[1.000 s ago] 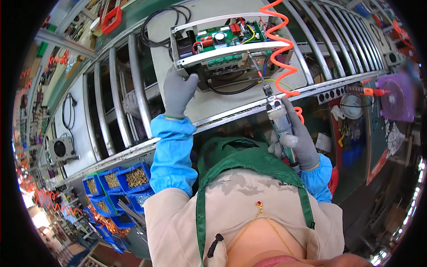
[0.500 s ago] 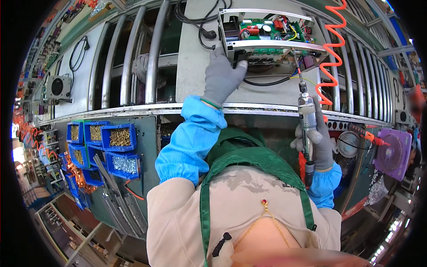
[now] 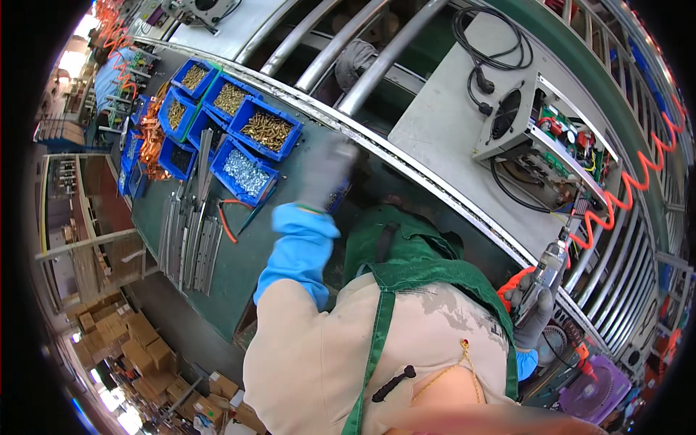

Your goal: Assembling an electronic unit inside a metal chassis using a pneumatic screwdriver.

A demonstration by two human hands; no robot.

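My right hand (image 3: 535,313), in a grey glove, is wrapped round a silver pneumatic screwdriver (image 3: 551,265). The driver's bit reaches up toward the near edge of an open metal chassis (image 3: 573,154) with a green circuit board (image 3: 557,123) inside; whether it touches cannot be told. My left hand (image 3: 325,174), gloved too, is smeared by motion and its fingers are unclear. It hovers right of the blue bins, nearest a bin of brass-coloured screws (image 3: 267,130) and a bin of silver screws (image 3: 246,171).
A coiled orange air hose (image 3: 632,190) hangs beside the chassis. Black cable (image 3: 500,51) lies on the pale board (image 3: 442,109) by the metal rollers (image 3: 391,54). Metal strips (image 3: 192,239) and orange-handled pliers (image 3: 230,221) lie below the bins. A purple fan (image 3: 596,389) sits at lower right.
My left hand has left the chassis and swung left toward the screw bins. My view has turned left. The right hand still holds the screwdriver by the chassis.
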